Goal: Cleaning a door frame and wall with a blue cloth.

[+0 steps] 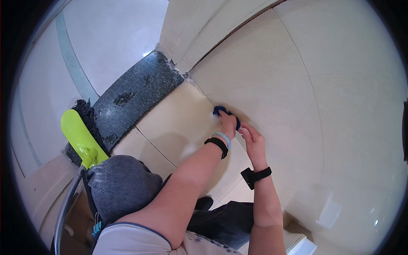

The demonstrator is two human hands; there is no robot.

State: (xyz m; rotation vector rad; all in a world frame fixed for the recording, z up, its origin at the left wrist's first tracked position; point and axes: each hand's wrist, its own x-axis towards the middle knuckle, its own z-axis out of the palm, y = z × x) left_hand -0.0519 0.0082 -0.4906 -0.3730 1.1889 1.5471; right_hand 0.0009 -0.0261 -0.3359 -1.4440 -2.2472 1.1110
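Note:
My left hand [228,123] grips a dark blue cloth [220,110], pressing it low at the joint between the tiled wall [274,95] and the tiled floor [165,134]. Part of the cloth is hidden behind my palm; one end shows past the wrist side. Close beside it is my right hand [254,140], its bent fingertips meeting that end, where a small pale bit shows. Whether these fingers pinch it is unclear. A pale green bangle [224,139] and a black band circle my left wrist; a black strap [263,174] with a dark block is on my right.
A mop with a lime green head [79,134], black fringe and metal handle [65,207] leans at my left. A dark speckled stone threshold [137,95] with wet patches meets a door frame [181,35]. My jeans-clad knee [124,188] is close by. A white object [301,245] sits lower right.

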